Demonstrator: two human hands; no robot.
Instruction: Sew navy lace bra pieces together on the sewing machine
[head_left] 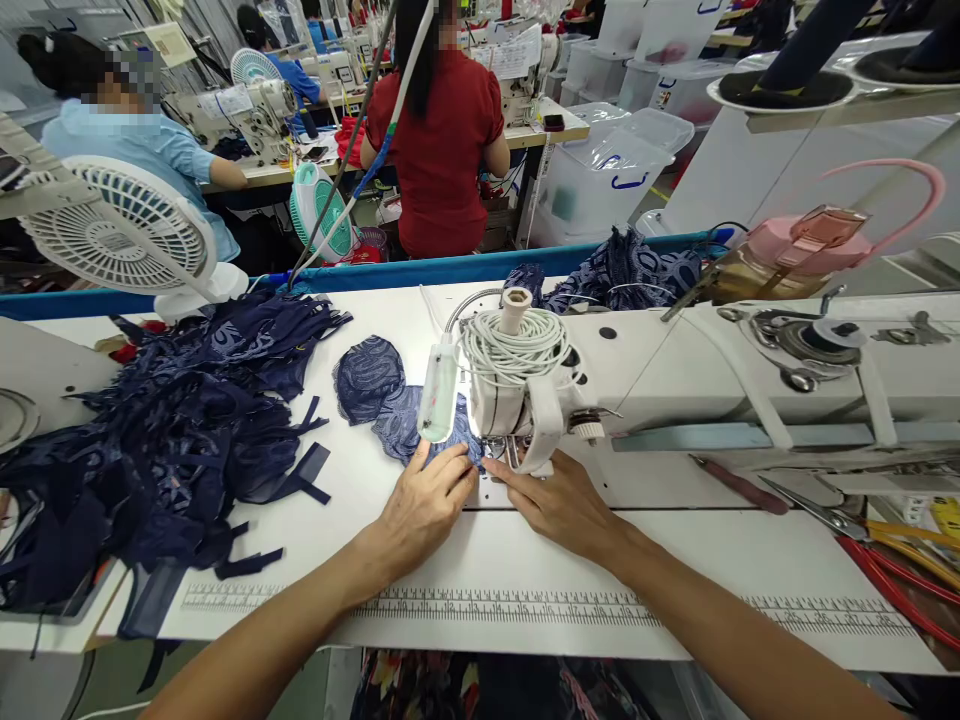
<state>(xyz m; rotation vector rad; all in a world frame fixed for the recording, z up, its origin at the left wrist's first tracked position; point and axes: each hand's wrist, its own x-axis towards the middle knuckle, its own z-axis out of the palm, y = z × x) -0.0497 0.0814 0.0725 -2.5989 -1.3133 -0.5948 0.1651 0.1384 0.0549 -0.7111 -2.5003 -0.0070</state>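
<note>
A blue lace bra cup piece (405,420) lies on the sewing machine bed, its right end under the needle area of the white sewing machine (645,365). My left hand (431,497) rests on the near edge of the lace, fingers stretched out and lying flat. Just right of it, my right hand (559,505) reaches beside the presser foot, index fingertip touching the lace edge; the machine head partly covers its other fingers. A darker rounded lace cup (369,378) adjoins the piece on its far left. A small pale lamp (438,395) hangs over the lace.
Navy lace pieces (225,430) are heaped at left, with more lace (630,270) behind the machine. Scissors (825,515) and a brown-handled tool (742,487) lie at right. A printed ruler (525,606) runs along the front edge. Co-workers sit beyond the white fan (127,225).
</note>
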